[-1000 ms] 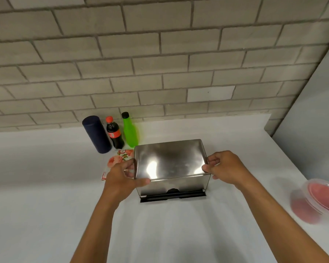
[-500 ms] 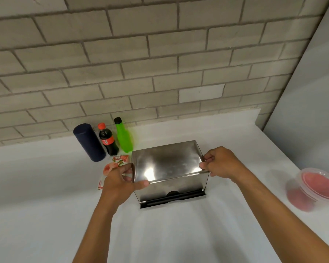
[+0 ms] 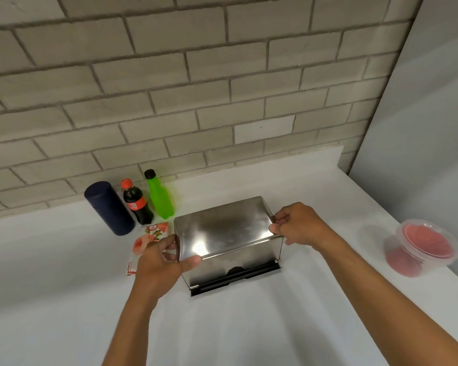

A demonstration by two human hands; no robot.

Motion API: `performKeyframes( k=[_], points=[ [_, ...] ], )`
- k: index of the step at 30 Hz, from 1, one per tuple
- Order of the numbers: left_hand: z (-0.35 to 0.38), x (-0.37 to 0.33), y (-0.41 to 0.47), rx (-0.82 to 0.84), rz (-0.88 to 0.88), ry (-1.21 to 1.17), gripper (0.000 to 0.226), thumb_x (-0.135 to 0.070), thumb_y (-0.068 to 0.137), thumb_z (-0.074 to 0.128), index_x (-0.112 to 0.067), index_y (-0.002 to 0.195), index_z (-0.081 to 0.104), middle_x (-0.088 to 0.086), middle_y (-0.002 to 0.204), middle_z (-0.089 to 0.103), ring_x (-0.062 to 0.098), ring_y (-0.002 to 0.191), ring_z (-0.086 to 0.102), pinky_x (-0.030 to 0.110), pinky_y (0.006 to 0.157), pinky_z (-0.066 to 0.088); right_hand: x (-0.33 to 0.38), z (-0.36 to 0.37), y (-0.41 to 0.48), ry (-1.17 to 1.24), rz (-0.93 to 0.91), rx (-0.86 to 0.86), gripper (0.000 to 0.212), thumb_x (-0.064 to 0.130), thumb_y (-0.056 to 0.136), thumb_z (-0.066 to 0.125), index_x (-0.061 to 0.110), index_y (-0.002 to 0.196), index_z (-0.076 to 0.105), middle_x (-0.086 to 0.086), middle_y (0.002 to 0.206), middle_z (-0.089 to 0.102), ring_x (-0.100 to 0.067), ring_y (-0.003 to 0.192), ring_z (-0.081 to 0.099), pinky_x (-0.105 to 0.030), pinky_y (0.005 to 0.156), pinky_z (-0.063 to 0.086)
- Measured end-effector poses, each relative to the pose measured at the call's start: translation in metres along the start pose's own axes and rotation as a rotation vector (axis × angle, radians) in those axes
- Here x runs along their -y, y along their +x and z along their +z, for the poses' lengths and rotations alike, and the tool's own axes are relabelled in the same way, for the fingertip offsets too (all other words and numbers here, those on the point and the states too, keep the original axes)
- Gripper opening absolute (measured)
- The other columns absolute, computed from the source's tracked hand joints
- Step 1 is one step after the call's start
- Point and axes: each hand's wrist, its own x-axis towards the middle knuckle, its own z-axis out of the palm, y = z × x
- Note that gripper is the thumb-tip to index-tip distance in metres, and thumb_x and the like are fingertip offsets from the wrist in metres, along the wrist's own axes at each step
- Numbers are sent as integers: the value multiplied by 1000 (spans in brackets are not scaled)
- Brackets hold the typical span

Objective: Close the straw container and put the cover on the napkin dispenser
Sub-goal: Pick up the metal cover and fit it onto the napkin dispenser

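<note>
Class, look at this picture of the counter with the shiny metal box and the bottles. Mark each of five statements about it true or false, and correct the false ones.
1. Both hands hold the metal cover, the left hand at one end and the right hand at the other. True.
2. The green bottle has a red cap. False: its cap is black; the cola bottle has the red cap.
3. The dark blue cylinder stands left of the cola bottle. True.
4. The plastic tub with pink contents sits left of the bottles. False: it is at the far right.
5. The wall behind the counter is wooden. False: it is brick.
</note>
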Motion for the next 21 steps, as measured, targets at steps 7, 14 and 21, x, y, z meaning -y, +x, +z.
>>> performKeyframes(
  k=[7, 14, 21],
  points=[
    [-1, -8, -8, 49, 119, 139, 78, -56, 66, 89, -29, 134, 61, -4, 119, 67, 20, 104, 66, 45, 93, 56, -15, -3, -23, 98, 31, -61, 48, 40, 85, 85, 18, 126, 72, 2, 113, 74, -20, 95, 75, -37, 91, 63],
    [27, -56, -22, -124, 324, 275, 89, -59, 73, 81, -26, 149, 48, 5, 141, 54, 23, 134, 44, 39, 104, 40, -67, -59, -70, 184, 55, -281, 33, 44, 87, 84, 28, 115, 77, 11, 110, 76, -14, 88, 74, -23, 74, 57],
    [115, -108, -42, -46, 609, 128, 58, -39, 78, 85, -30, 132, 65, -9, 130, 58, 14, 123, 53, 26, 100, 36, -132, -130, -107, 280, 88, -525, 25, 36, 87, 86, 34, 111, 79, 12, 111, 75, -10, 96, 73, -27, 77, 56]
  ],
)
